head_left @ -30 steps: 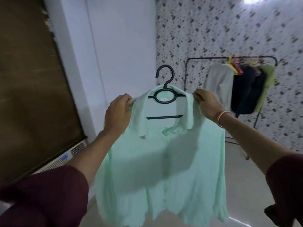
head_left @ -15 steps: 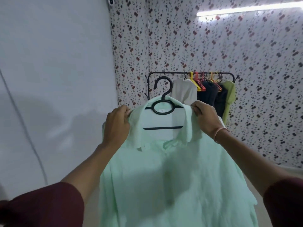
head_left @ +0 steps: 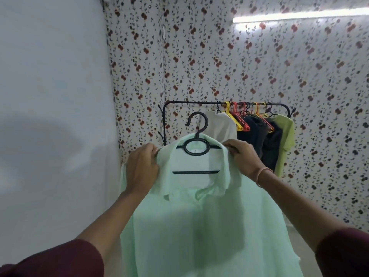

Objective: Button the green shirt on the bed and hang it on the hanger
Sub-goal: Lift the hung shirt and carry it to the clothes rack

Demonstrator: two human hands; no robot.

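Both hands (head_left: 142, 167) hold green shirt (head_left: 199, 226) on hanger (head_left: 196, 144).

Green shirt (head_left: 199, 226) on black hanger (head_left: 196, 145), held up in air, front closed below the collar. Left hand (head_left: 142, 166) pinching left shoulder of shirt, right hand (head_left: 244, 156) pinching right shoulder at collar edge. Hanger hook (head_left: 197, 121) up, free, not on anything. Bangle (head_left: 262, 173) on right wrist, maroon sleeves (head_left: 60, 258) near bottom corners. Far behind: black clothes rack (head_left: 199, 102) against floral wallpaper (head_left: 219, 56), holding white, dark and yellow-green garments on yellow and red hangers (head_left: 237, 116). Plain white wall (head_left: 50, 96) left. Tube light (head_left: 299, 16) top right.
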